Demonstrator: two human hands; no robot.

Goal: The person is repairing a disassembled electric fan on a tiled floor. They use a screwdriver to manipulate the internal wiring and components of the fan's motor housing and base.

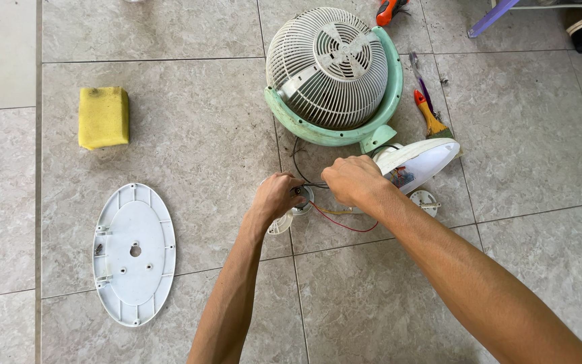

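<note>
Two hands [318, 192] on fan wires [335, 219]

Floor [190, 135]: polished stone-look tiles, grey mottled, faint sheen, dusty specks near fan. Fan grille [328, 67]: matt off-white plastic, ribbed, grimy. Fan housing ring [304, 128]: smooth pale green plastic, scuffed. Oval base plate [134, 253]: white moulded plastic, smooth, semi-matt. Base shell [419, 158]: glossy white plastic. Sponge [103, 116]: yellow foam, porous, rough, soiled edges. Wires [345, 226]: red and black plastic insulation, smooth. Small round part [302, 199] in left hand [274, 197]: looks like dull grey metal.
</note>
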